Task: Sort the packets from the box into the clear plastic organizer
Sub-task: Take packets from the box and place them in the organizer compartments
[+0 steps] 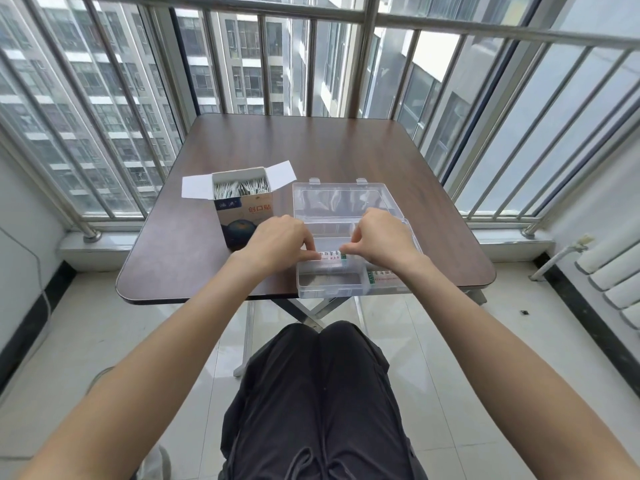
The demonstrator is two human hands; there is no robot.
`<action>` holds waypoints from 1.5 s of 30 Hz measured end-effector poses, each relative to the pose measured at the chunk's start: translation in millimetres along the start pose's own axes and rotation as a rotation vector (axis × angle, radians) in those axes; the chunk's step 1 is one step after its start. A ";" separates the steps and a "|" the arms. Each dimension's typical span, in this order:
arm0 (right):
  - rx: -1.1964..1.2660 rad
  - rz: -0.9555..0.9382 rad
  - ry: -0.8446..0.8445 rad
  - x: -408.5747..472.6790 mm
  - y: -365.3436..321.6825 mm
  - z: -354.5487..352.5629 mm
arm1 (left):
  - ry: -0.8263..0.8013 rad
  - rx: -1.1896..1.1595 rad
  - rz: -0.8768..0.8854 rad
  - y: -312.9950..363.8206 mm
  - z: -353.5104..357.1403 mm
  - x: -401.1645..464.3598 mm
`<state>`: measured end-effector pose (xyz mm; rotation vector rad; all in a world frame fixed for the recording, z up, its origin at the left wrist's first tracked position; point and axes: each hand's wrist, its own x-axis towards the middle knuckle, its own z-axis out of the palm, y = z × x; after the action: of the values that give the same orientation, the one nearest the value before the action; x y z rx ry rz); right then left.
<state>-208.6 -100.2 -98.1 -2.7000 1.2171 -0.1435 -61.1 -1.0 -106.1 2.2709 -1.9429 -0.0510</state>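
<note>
- The left hand (282, 242) and right hand (377, 239) are both over the clear organizer (349, 237), fingers curled, each pinching one end of a small white packet (330, 257) held between them.
- That packet sits low over a left-hand compartment of the organizer, near its middle row; whether it already rests on the floor of the compartment I cannot tell.
- One more packet (381, 276) with the same printing lies in the organizer's near right compartment, just beside the right wrist.
- The organizer's near left compartment and the far ones look bare, and its lid (341, 200) lies open at the back.
- Just left of the organizer stands the box (244, 211), flaps open, still packed with many white packets (240, 189).
- Both stand on a brown table (311, 147).
- Judged from this, sorting has only begun: very few packets are in, and nearly the whole box is left to move over.
</note>
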 end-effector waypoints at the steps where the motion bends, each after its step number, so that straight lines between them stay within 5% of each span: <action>1: -0.030 -0.014 -0.011 -0.4 -2.0 0.6 | -0.002 0.002 -0.001 0.3 0.1 0.0; 13: -0.029 -0.036 0.057 -3.2 -1.6 -19.7 | 0.084 -0.036 0.030 -2.9 -1.7 -6.5; 21: 0.435 -0.418 0.192 22.1 -46.5 -39.8 | 0.736 -0.158 -0.006 -48.0 -26.0 -45.1; 26: 0.198 -0.491 0.154 65.1 -112.3 -37.1 | 0.381 -0.183 -0.297 -100.8 -32.5 -41.9; 29: -0.116 -0.364 0.044 82.0 -137.0 -37.4 | 0.246 -0.307 -0.322 -102.0 -29.4 -30.3; 36: -0.174 -0.313 -0.120 93.9 -158.6 -31.2 | 0.353 -0.346 -0.324 -111.9 -23.6 -30.9; 45: -0.223 -0.503 0.127 92.3 -146.0 -37.3 | 0.365 -0.337 -0.324 -108.0 -25.1 -34.1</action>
<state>-46.5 -79.0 -31.1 -3.1844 0.5805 -0.2599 42.4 50.9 -98.6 2.1592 -1.2729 0.0003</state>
